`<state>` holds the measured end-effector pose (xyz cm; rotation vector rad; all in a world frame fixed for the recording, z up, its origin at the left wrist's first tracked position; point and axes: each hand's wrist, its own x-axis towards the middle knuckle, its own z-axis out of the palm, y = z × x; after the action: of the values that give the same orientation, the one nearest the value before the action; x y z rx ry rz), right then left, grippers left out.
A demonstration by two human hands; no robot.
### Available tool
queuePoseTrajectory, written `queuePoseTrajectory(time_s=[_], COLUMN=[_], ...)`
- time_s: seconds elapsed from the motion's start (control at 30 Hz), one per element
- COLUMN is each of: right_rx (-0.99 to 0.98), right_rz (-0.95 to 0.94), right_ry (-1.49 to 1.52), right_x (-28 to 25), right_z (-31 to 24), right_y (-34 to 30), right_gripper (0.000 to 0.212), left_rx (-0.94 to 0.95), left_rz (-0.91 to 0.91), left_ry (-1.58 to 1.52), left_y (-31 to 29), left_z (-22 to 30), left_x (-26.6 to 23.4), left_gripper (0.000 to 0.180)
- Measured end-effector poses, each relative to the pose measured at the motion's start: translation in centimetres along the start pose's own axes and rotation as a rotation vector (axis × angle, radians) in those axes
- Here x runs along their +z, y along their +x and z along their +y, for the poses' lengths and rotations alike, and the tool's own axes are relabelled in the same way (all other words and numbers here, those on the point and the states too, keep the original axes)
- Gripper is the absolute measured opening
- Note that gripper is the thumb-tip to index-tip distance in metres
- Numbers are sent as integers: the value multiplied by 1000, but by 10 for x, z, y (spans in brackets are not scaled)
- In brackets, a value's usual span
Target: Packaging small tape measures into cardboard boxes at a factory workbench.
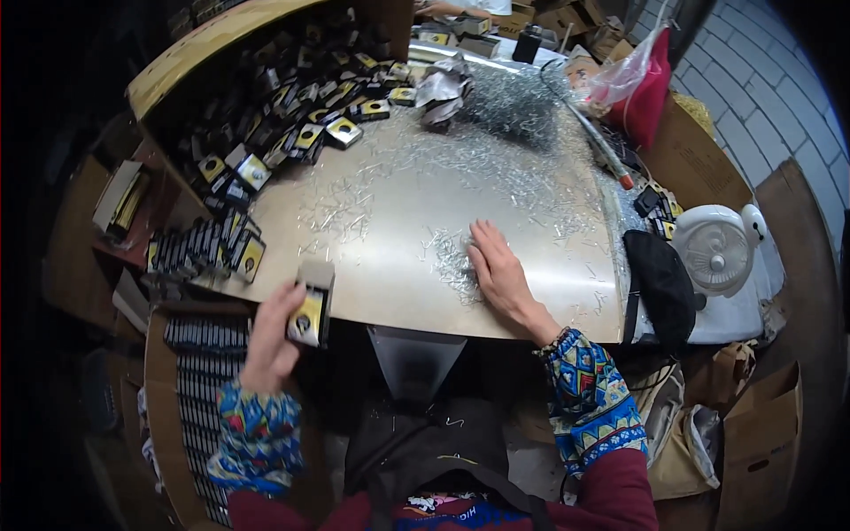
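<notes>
My left hand (268, 341) is closed around a small black and yellow cardboard box (307, 316), held upright at the table's front edge with its top flap up. What is inside the box cannot be made out. On the metal tabletop (398, 217), my right hand (503, 276) lies with fingers stretched out, its edge against a small heap of thin shiny metal pins, perhaps nails (452, 258). Below the front edge, between my arms, sits a grey metal chute (416, 354).
Many similar small boxes (310, 133) are piled at the back left. A carton (159, 354) at lower left holds rows of packed boxes. A large pin heap (509, 106) lies at the back. To the right are a black cloth item (657, 283) and a white fan (715, 252).
</notes>
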<state>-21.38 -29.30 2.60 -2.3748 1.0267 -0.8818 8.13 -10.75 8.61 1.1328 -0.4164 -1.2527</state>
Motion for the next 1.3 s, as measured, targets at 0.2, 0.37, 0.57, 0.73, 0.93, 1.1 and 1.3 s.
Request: queuePoseTrajectory(time_s=[0.2,0.37,0.57,0.73,0.93,1.1,1.3], right_rx=[-167,-118,-110,42,-94,-210,-40], right_rz=[-146,-160,-284,-332,-319,-699,-587], right_ry=[-264,-263,-209,304,132,22,472], right_x=[50,59,24,-9,33,62,40], right_z=[-51,-102,-136,-133,-118,-122,-120], right_y=[-7,-45,-80,-83,-109,-160,-140], right_gripper=[45,47,44,34,27,40,30], left_rx=[-204,-379,-511,-401,-122,168,314], left_rz=[133,-9,-8,16,-142,-90,-85], left_ry=[41,440,325,33,449,1144,1059], left_y=[-62,-76,-82,-87,-102,-103,-119], left_z=[-141,-197,-196,-220,-214,-232,-211], left_x=[-70,-38,-9,-13,-1,-13,-35], left_gripper=[24,24,15,19,44,61,68])
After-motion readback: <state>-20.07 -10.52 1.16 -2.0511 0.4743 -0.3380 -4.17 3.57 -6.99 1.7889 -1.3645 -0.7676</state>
